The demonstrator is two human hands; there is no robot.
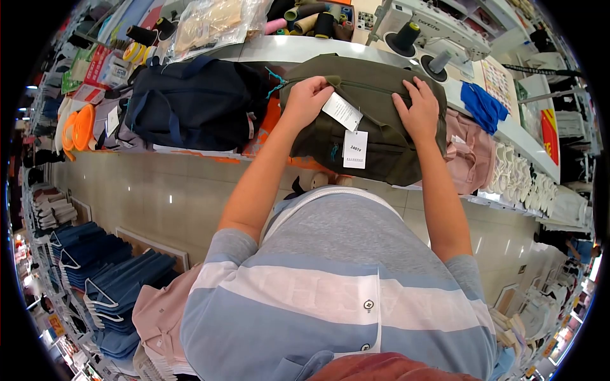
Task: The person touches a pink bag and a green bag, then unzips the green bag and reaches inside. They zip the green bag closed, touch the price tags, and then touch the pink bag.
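An olive-green duffel bag lies in front of me at the counter's edge. My left hand is closed on its upper left part, thumb and fingers together near a strap; the exact bit of fabric between them is hidden. Two white paper tags hang close by: an upper tag beside my left fingertips and a lower tag on the bag's front. My right hand rests on the bag's right side with its fingers spread, holding nothing.
A navy duffel bag sits to the left and a pink bag to the right. Behind stand thread cones, a sewing machine and a plastic packet. Blue cloth lies right; hanging clothes are lower left.
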